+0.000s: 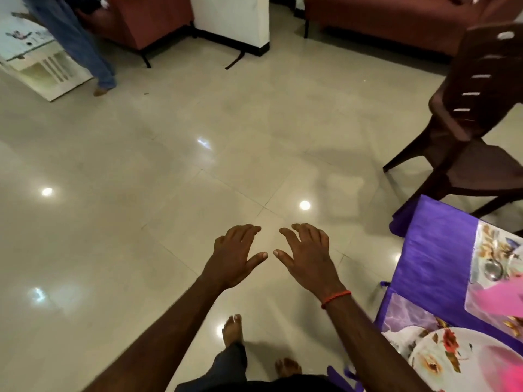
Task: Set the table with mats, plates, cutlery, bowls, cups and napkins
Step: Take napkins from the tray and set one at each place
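While standing on the tiled floor [169, 165], holds left hand [236, 256] and right hand [307, 257] out palms down, fingers spread, gripping nothing, beside the table [435, 250] bearing a plate [441, 355].

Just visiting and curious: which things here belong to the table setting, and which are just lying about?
Table setting: mat, floral plate, spoon, pink napkin, purple-clothed table.
Just about: brown chair, red sofa, white side table, another person's legs.

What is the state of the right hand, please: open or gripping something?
Open and empty: the right hand is held above the floor with fingers spread and nothing in it.
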`<state>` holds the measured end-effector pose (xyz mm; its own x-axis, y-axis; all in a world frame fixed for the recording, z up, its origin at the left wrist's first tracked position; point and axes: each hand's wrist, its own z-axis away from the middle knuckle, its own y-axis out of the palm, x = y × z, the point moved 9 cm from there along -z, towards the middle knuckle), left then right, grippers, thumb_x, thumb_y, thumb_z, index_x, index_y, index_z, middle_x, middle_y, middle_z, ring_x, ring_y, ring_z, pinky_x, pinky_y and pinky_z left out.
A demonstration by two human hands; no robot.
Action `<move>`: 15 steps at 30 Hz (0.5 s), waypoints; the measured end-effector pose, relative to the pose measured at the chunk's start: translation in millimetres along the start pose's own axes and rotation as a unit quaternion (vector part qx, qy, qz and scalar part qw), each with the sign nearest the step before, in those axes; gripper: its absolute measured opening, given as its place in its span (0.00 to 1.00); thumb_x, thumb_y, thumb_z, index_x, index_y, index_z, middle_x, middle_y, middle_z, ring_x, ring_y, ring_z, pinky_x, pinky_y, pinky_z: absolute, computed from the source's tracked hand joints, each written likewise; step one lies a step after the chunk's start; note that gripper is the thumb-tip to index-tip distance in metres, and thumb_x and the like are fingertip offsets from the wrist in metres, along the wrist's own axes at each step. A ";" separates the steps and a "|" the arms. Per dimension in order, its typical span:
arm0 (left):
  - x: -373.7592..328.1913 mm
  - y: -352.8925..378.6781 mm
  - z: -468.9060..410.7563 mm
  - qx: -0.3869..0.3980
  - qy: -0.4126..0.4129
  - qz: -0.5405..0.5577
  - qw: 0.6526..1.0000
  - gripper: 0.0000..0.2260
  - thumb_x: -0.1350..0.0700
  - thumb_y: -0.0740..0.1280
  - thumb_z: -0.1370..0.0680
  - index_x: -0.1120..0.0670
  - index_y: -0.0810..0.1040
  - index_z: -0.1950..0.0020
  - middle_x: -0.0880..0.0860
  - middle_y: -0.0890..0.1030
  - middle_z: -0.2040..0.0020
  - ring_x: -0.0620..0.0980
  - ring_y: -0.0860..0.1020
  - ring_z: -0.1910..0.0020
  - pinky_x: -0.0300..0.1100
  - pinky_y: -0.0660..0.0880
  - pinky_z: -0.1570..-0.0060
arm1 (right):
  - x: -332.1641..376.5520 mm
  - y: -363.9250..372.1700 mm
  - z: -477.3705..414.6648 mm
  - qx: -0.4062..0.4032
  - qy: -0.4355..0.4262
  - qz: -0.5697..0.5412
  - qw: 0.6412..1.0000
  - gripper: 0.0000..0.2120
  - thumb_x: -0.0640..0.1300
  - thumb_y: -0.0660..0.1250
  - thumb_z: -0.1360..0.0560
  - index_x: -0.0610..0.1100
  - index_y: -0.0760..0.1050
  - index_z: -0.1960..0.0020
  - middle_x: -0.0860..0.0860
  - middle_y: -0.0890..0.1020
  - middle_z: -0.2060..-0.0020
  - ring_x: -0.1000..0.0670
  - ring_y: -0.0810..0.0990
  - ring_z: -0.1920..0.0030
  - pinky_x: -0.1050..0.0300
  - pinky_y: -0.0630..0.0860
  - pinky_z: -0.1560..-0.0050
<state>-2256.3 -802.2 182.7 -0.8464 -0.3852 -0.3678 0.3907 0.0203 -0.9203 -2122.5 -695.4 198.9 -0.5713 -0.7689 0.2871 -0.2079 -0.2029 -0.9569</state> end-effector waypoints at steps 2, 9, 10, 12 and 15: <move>5.9 -10.7 -24.6 -0.010 0.047 -0.041 0.998 0.34 0.29 0.48 0.21 0.46 0.59 0.20 0.48 0.63 0.21 0.50 0.60 0.22 0.55 0.64 0.30 | -1.5 -2.0 -20.3 -0.001 0.022 0.004 1.000 0.27 0.63 0.60 0.21 0.52 0.68 0.27 0.47 0.72 0.30 0.45 0.66 0.29 0.46 0.59 0.30; 30.6 -41.5 -93.9 -0.018 0.149 -0.096 0.984 0.34 0.30 0.47 0.19 0.47 0.56 0.18 0.51 0.59 0.18 0.55 0.56 0.19 0.61 0.59 0.26 | 0.5 -9.8 -77.2 -0.016 0.092 0.012 0.996 0.32 0.67 0.56 0.21 0.54 0.59 0.22 0.46 0.64 0.24 0.44 0.59 0.24 0.44 0.56 0.27; 31.5 -44.0 -109.9 -0.013 0.169 -0.106 0.980 0.34 0.30 0.47 0.19 0.47 0.55 0.18 0.51 0.58 0.18 0.55 0.54 0.19 0.61 0.58 0.25 | -1.8 -12.3 -86.4 -0.020 0.111 0.013 0.994 0.32 0.67 0.55 0.21 0.54 0.57 0.22 0.46 0.63 0.23 0.44 0.57 0.23 0.43 0.55 0.27; 28.3 -45.8 -140.9 0.002 0.197 -0.123 0.973 0.34 0.30 0.46 0.19 0.47 0.54 0.17 0.50 0.55 0.17 0.55 0.51 0.18 0.62 0.55 0.24 | -10.5 -17.7 -101.8 -0.025 0.136 0.017 0.990 0.33 0.68 0.54 0.21 0.54 0.55 0.21 0.45 0.60 0.22 0.43 0.54 0.22 0.43 0.54 0.26; 15.4 -45.3 -179.3 0.013 0.230 -0.128 0.965 0.35 0.29 0.45 0.19 0.47 0.53 0.17 0.51 0.54 0.17 0.54 0.49 0.17 0.63 0.54 0.23 | -33.7 -26.5 -120.4 -0.027 0.176 0.018 0.984 0.34 0.69 0.53 0.21 0.56 0.51 0.21 0.45 0.57 0.21 0.43 0.51 0.21 0.42 0.52 0.25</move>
<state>-2351.9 -643.6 194.8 -0.9849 0.0767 -0.1553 0.1520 -0.0467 -0.9873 -2193.3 -591.1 219.9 -0.8162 -0.5161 0.2596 -0.2190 -0.1393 -0.9657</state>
